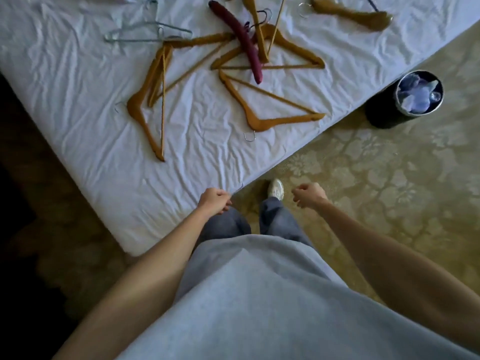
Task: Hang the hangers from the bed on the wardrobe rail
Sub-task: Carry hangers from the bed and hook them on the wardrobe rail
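Both hands low at the bed corner. Left hand (pixel 214 201): fingers curled, maybe pinching a thin wire, can't tell for sure. Right hand (pixel 309 194): fingers loosely curled, nothing in them. Hangers are on the bed (pixel 78 120), well beyond the hands: nearest wooden hanger (pixel 262 110), another wooden one (pixel 153 100), padded maroon hanger (pixel 241 37), wire hangers (pixel 145 32) farthest. Suggest taking the near one by its hook; the pile behind overlaps, lift singly. Wardrobe rail out of view; top hangers cropped.
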Tool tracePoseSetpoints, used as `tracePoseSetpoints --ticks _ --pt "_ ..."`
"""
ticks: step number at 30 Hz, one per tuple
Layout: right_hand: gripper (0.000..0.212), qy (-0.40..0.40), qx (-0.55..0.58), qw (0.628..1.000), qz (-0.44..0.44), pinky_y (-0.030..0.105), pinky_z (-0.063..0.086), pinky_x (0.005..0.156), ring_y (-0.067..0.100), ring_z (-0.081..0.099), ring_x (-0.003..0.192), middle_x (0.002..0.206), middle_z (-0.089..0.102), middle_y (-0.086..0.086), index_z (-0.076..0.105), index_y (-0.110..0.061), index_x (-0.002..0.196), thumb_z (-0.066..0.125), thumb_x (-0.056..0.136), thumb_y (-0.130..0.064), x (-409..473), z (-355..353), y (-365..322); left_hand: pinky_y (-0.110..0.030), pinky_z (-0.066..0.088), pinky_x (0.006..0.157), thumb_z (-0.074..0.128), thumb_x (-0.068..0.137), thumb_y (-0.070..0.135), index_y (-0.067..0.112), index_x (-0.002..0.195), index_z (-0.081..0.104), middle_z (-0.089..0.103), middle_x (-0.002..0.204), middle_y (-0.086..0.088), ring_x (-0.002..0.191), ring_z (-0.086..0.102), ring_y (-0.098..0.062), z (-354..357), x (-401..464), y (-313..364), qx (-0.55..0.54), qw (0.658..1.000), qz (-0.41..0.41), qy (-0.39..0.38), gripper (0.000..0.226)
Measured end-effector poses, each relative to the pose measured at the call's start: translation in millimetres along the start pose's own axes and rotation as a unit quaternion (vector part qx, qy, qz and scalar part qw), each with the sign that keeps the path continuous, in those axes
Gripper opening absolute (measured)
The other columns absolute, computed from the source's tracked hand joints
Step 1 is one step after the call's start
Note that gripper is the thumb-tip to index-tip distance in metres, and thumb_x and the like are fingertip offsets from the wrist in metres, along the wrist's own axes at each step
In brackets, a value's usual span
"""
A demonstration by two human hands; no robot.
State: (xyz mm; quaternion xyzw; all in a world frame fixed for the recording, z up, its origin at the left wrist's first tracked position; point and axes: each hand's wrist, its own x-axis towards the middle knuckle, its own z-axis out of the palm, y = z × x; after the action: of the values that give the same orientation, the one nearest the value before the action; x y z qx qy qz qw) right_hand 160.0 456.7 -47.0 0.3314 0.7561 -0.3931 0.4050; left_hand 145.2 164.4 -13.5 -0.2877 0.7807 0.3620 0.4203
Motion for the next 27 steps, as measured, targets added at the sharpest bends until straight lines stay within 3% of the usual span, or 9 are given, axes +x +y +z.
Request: tracePoseSetpoints --ticks 5,8,11,13,16,18,21,27 --pt "0.015 -0.027 -0.081 0.991 -0.101 0.031 0.058 0.062 0.017 0.066 0.061 0.077 0.073 0.007 0.072 -0.009 0.093 0.059 0.092 -0.016 40.8 -4.1 -119.8 -0.027 0.054 0.058 0.059 0.093 0.011 0.014 0.075 0.071 0.074 0.08 -0.009 0.067 0.066 -0.018 -27.2 8.5 -15.2 -0.107 0.992 -0.057 0.043 0.021" --pt "0.014 -0.045 -0.124 0.982 -0.132 0.024 0.052 0.052 0.015 0.064 0.058 0.079 0.073 0.006 0.071 -0.01 0.096 0.059 0.093 -0.018 66.8 10.4 -171.7 -0.033 0.059 0.066 0.057 0.092 0.008 0.012 0.079 0.072 0.073 0.081 -0.01 0.069 0.067 -0.019 -44.3 29.8 -19.9 -0.153 0.982 -0.082 0.075 0.02" --pt "0.019 -0.04 -0.15 0.979 -0.133 0.026 0.052 0.053 0.017 0.062 0.056 0.074 0.071 0.005 0.072 -0.005 0.096 0.057 0.091 -0.017 99.4 22.6 -200.0 -0.029 0.059 0.061 0.054 0.092 0.009 0.007 0.09 0.073 0.072 0.082 -0.009 0.069 0.067 -0.017 -62.1 62.7 -18.7 -0.173 0.974 -0.104 0.1 0.019" --pt "0.021 -0.023 -0.188 0.972 -0.137 0.032 0.056 0.063 0.024 0.067 0.069 0.084 0.074 0.01 0.072 -0.006 0.095 0.057 0.09 -0.019 121.0 29.6 -212.3 -0.032 0.062 0.068 0.055 0.091 0.012 0.011 0.089 0.072 0.073 0.084 -0.006 0.076 0.071 -0.019 -76.8 91.6 -16.9 -0.163 0.975 -0.107 0.106 0.018" --pt "0.022 0.035 -0.284 0.946 -0.149 0.031 0.047 0.075 0.034 0.066 0.098 0.105 0.071 0.012 0.074 -0.016 0.101 0.056 0.088 -0.018 150.1 35.5 -223.7 -0.038 0.062 0.081 0.056 0.086 0.013 0.02 0.075 0.066 0.074 0.09 -0.009 0.091 0.072 -0.029 -107.9 142.9 -12.0 -0.136 0.976 -0.112 0.131 0.016" --pt "0.027 0.069 -0.331 0.928 -0.155 0.033 0.048 0.076 0.035 0.064 0.105 0.116 0.068 0.01 0.072 -0.021 0.109 0.06 0.085 -0.015 171.6 38.3 -224.5 -0.032 0.056 0.087 0.056 0.088 0.017 0.019 0.089 0.072 0.073 0.106 -0.011 0.102 0.068 -0.031 -135.4 178.4 -5.3 -0.099 0.973 -0.112 0.174 0.016" --pt "0.05 0.072 -0.398 0.901 -0.161 0.042 0.052 0.082 0.032 0.053 0.119 0.13 0.054 0.008 0.059 -0.018 0.129 0.068 0.081 -0.008 205.3 44.8 -217.7 -0.036 0.051 0.096 0.058 0.092 0.02 0.012 0.117 0.073 0.068 0.124 -0.016 0.116 0.063 -0.035 -179.1 236.2 8.9 -0.076 0.957 -0.117 0.254 0.03" --pt "0.074 0.108 -0.481 0.848 -0.195 0.043 0.045 0.091 0.034 0.047 0.12 0.129 0.05 0.011 0.041 -0.008 0.134 0.076 0.07 0.001 246.0 67.9 -198.1 -0.036 0.047 0.101 0.068 0.089 0.033 0.011 0.128 0.06 0.061 0.134 -0.011 0.124 0.057 -0.029 -224.7 341.2 37.6 -0.058 0.951 -0.04 0.302 0.045"
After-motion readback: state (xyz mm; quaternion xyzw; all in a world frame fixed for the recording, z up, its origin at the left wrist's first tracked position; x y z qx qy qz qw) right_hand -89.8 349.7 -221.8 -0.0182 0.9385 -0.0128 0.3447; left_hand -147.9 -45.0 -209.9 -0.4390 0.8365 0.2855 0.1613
